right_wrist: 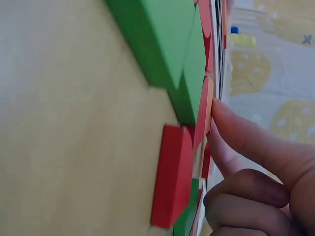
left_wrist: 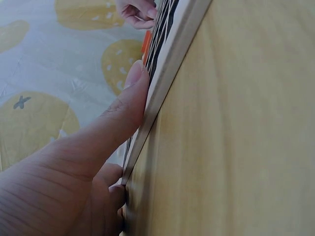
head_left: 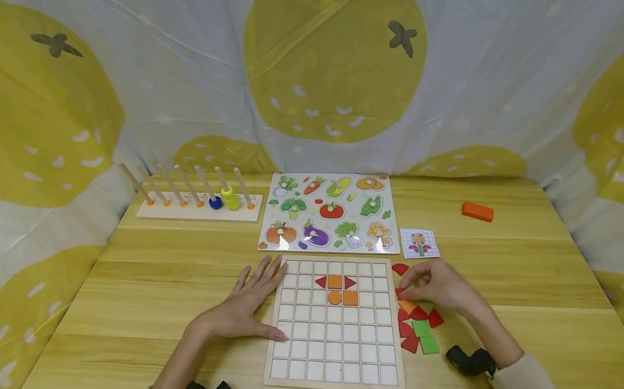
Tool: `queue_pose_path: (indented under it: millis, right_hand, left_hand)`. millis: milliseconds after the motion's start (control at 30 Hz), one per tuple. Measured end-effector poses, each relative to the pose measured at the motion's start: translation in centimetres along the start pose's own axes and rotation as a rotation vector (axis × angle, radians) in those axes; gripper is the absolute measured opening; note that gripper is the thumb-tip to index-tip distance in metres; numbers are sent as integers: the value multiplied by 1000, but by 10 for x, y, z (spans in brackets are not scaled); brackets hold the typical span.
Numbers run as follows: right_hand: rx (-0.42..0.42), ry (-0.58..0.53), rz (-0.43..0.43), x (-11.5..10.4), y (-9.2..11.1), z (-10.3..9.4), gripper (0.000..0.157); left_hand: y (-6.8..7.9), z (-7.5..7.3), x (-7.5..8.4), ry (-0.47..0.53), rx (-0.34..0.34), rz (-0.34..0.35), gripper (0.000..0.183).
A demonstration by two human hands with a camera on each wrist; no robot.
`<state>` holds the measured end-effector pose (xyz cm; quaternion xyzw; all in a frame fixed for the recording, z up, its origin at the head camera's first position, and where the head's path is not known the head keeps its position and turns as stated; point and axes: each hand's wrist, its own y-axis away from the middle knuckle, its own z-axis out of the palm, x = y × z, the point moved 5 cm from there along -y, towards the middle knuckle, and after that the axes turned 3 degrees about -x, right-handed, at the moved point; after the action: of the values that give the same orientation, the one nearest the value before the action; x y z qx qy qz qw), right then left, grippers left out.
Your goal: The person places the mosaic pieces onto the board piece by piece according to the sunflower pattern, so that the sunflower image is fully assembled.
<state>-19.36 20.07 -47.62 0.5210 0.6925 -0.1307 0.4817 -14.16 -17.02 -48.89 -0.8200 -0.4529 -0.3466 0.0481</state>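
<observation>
My left hand lies spread along the left edge of the wooden grid board, its thumb resting on the edge. In the left wrist view, the thumb presses on the board's rim. My right hand is at the loose pieces right of the board. Its thumb and index fingertips are close beside a red piece and an orange piece; whether they pinch one is unclear. On the grid sit orange squares, an orange circle and red triangles.
Red quarter-circles and green squares lie right of the board. A pattern card, a vegetable puzzle, a peg counting stand and an orange block are farther back. A patterned curtain backs the table.
</observation>
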Motion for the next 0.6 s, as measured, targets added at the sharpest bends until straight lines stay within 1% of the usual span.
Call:
queue_pose_path:
  millis: [167,300,467,600]
  right_hand:
    - [44,41,33,0,0,-5,18]
    - [47,50,17,-5,0,-1,24]
    - [30,38,19,-8,0,2,23]
    - [-13,-9,36,-6,1,1,23]
  left_hand:
    - [0,0,0,-5,-2,-4,130]
    - [0,0,0,-5,-3,-1,130]
    - [0,-1,0,-7,-3,1,129]
    - [0,-1,0,-10,-3,1,129]
